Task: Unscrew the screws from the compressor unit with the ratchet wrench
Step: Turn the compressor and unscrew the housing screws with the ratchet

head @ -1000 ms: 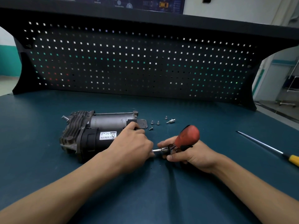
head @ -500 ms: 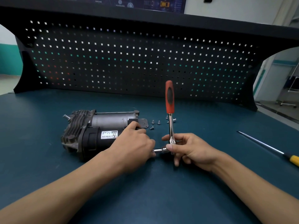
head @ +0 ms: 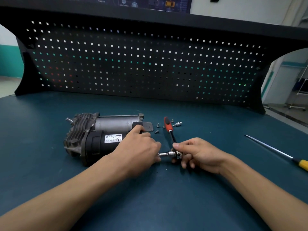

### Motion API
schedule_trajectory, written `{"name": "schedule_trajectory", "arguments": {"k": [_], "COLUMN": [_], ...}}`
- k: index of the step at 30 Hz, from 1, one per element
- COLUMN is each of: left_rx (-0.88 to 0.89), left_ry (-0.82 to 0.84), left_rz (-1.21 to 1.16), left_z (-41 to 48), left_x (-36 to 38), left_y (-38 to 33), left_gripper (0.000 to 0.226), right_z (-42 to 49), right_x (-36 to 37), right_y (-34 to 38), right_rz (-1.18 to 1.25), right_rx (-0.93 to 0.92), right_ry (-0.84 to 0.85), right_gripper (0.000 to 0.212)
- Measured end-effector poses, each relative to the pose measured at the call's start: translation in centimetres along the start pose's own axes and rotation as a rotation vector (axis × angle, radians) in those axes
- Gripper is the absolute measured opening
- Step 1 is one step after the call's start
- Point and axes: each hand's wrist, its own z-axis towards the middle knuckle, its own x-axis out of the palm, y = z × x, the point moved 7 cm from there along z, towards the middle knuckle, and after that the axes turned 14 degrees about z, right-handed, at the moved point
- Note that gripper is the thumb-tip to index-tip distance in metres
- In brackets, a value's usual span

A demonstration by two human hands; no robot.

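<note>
Red ratchet wrench (head: 168, 125) pinched by right hand (head: 200, 155), left hand (head: 138, 147) gripping compressor unit (head: 100, 142)

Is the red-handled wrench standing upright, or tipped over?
Tipped: the ratchet wrench leans its red handle away toward the loose screws, while the right hand pinches its head.

red-black wrench handle (head: 168, 124), yellow-handled screwdriver (head: 302, 164), teal bench (head: 50, 164), black pegboard (head: 133, 64).
</note>
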Motion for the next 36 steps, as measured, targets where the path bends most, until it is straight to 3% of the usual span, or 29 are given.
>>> {"name": "schedule_trajectory", "arguments": {"k": [3, 8, 20, 36], "left_rx": [0.002, 0.022, 0.03, 0.011], "left_ry": [0.0, -0.008, -0.014, -0.061], "left_rz": [0.025, 0.058, 0.054, 0.023], "left_z": [0.03, -0.17, -0.32, -0.34], "left_x": [0.21, 0.42, 0.19, 0.18], "left_y": [-0.07, -0.23, -0.22, -0.07], "left_gripper": [0.031, 0.036, 0.042, 0.044], "right_z": [-0.02, -0.11, -0.72, -0.61], "right_x": [-0.07, -0.34, -0.02, 0.05], "right_y": [0.02, 0.09, 0.46, 0.51], "right_rz": [0.031, 0.077, 0.171, 0.109], "right_rx": [-0.012, -0.058, -0.152, -0.212], "right_ry": [-0.002, -0.035, 0.006, 0.005], "right_gripper": [0.039, 0.053, 0.038, 0.032]}}
